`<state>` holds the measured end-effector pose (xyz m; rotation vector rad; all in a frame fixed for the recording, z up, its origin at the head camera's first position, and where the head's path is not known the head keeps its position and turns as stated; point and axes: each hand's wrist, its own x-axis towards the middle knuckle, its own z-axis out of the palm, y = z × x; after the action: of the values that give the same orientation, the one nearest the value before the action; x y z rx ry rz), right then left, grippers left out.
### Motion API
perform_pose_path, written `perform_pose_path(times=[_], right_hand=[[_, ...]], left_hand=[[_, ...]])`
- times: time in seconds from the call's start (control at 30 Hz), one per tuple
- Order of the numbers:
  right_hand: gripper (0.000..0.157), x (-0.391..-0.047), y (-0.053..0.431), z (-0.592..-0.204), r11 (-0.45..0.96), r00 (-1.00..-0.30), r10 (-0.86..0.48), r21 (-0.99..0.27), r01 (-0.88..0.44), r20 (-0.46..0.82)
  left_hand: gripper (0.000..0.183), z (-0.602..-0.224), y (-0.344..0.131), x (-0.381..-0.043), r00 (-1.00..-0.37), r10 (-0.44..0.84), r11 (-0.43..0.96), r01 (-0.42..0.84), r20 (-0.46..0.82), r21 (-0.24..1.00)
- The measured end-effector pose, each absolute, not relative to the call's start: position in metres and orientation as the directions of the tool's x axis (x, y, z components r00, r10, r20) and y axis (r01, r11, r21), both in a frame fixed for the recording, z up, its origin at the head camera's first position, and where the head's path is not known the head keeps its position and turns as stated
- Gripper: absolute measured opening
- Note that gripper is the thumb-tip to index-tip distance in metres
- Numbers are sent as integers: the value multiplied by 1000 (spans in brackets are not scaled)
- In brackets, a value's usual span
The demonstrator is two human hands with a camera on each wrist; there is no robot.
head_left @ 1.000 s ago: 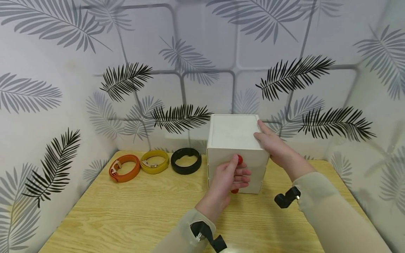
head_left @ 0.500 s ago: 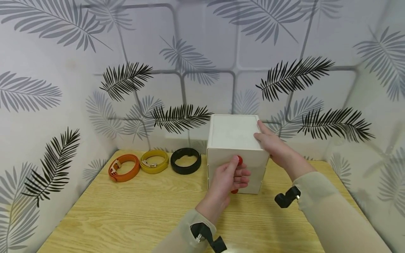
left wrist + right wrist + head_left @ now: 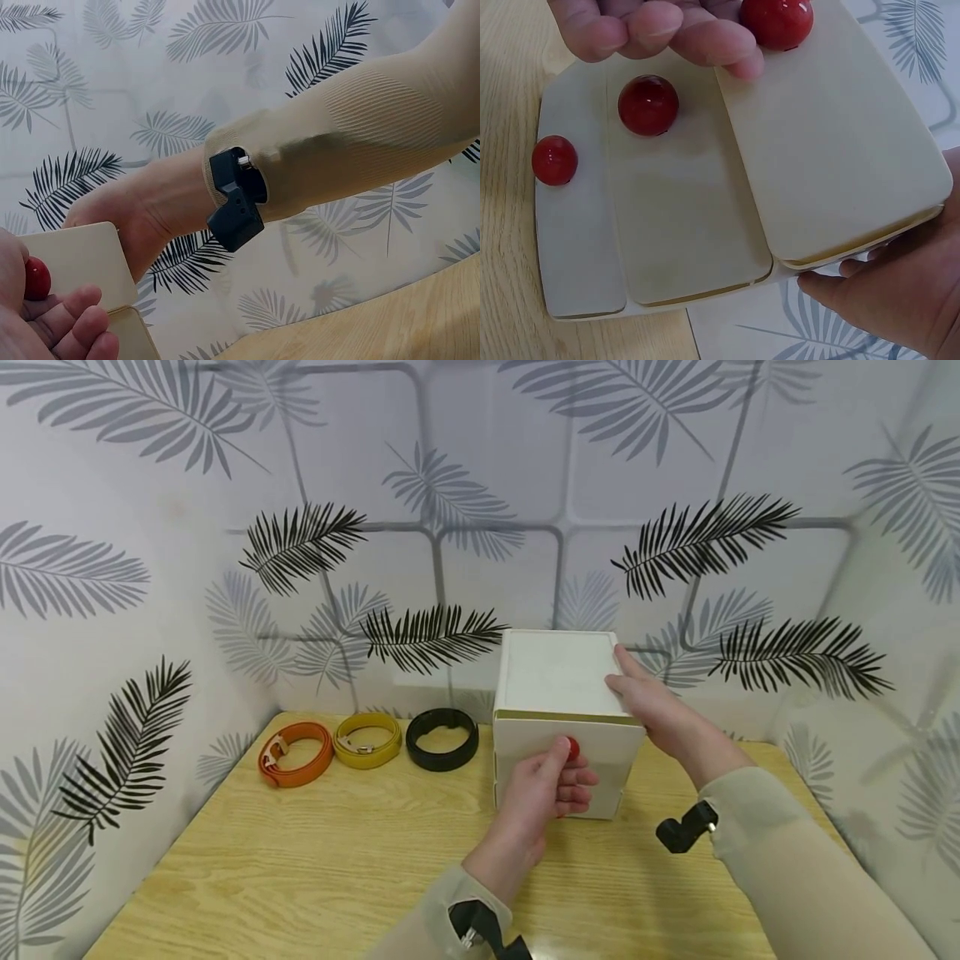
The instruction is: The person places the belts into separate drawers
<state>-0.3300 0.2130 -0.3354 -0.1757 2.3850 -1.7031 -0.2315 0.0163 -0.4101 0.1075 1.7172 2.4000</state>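
Note:
A small white cabinet (image 3: 558, 672) with three drawers stands on the table toward the back. Its top drawer (image 3: 847, 142) is out a little, with a narrow gap under the cabinet's top edge. My left hand (image 3: 531, 785) pinches the top drawer's red knob (image 3: 573, 748), thumb against it and the other fingers loosely bent below. The middle knob (image 3: 649, 105) and the bottom knob (image 3: 555, 160) show in the right wrist view. My right hand (image 3: 656, 706) presses on the cabinet's right side, fingers fairly straight and fingertips at the top edge; part of it is hidden behind the side.
Three rolled belts lie left of the cabinet: orange (image 3: 296, 754), yellow (image 3: 367, 741) and black (image 3: 442, 739). The wooden table (image 3: 337, 860) meets leaf-patterned walls (image 3: 487, 460) at the back and both sides.
The top drawer has slid slightly out toward me, and a gap now shows above its front. My left hand moved with the knob; my right hand stayed on the cabinet.

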Motion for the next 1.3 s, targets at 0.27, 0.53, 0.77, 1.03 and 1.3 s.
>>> perform_pose_path(times=[0.27,0.53,0.77,1.03,1.3], right_hand=[[71,-329,214,-335,314,-972,-214,-949,27,-98],[72,-329,213,-337,285,-974,-209,-958,27,-90],[71,-330,213,-336,301,-975,-208,-953,16,-82],[71,-330,212,-338,313,-970,-225,-950,15,-89],[71,-327,212,-337,320,-969,-230,-947,14,-92]], left_hand=[[58,-409,15,-224,-975,220,-308,-110,-42,945],[59,-412,12,-218,-971,235,-300,-110,-38,948],[55,-412,9,-211,-966,255,-303,-114,-35,946],[53,-411,6,-200,-962,270,-294,-130,-48,947],[51,-412,7,-192,-964,260,-300,-127,-47,946]])
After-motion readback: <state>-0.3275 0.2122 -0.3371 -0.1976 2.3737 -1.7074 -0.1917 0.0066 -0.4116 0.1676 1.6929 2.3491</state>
